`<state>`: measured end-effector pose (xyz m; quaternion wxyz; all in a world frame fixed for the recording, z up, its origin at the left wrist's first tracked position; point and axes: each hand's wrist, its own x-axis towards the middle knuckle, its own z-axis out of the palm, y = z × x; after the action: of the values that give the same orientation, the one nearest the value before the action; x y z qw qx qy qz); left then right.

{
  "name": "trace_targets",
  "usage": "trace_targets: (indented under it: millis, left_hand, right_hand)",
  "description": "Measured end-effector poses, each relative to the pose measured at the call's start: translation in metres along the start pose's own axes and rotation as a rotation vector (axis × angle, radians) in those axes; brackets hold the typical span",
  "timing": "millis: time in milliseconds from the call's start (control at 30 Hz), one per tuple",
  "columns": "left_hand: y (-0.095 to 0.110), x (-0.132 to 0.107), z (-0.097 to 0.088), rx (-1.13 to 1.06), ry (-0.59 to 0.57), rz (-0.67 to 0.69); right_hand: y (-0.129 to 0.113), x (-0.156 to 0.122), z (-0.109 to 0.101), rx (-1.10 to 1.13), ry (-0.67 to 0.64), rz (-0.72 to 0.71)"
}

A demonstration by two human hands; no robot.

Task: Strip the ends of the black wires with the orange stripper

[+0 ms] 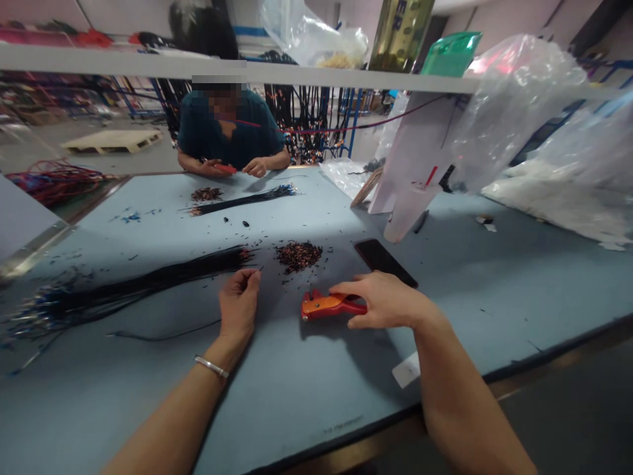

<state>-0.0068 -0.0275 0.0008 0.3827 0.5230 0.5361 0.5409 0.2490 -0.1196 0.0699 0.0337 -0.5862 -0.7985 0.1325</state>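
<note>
My left hand point(239, 302) is closed in a pinch on a thin black wire point(168, 338); its short end pokes out past the fingertips and the rest trails left over the table. In my right hand point(383, 300) is a wire stripper point(326, 305) with red handles and an orange body, its jaws pointing left, apart from the wire. Between and beyond the hands lies a pile of copper and black wire scraps point(299, 255). A long bundle of black wires point(163, 280) stretches to the left, with copper ends near my left hand and terminals at the far end.
A black phone point(386, 262) lies beyond my right hand, with a plastic cup point(410, 212) behind it. Across the table a person point(232, 128) holds a red tool near another wire bundle point(242, 201). A shelf point(297, 74) spans overhead. Plastic bags point(568, 178) fill the right.
</note>
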Motion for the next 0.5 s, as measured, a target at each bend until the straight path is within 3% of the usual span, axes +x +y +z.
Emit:
trace_targets:
  millis: [133, 367, 500]
  left_hand:
    - [0.000, 0.000, 0.001, -0.030, -0.008, -0.002]
    - [-0.002, 0.001, 0.000, 0.016, 0.000, 0.001]
    - [-0.003, 0.002, 0.000, 0.000, -0.011, 0.012]
  right_hand:
    - [-0.010, -0.002, 0.000, -0.110, 0.021, 0.084]
    - [-0.034, 0.030, 0.029, -0.254, 0.223, 0.332]
    - [-0.032, 0.025, 0.024, -0.237, 0.272, 0.367]
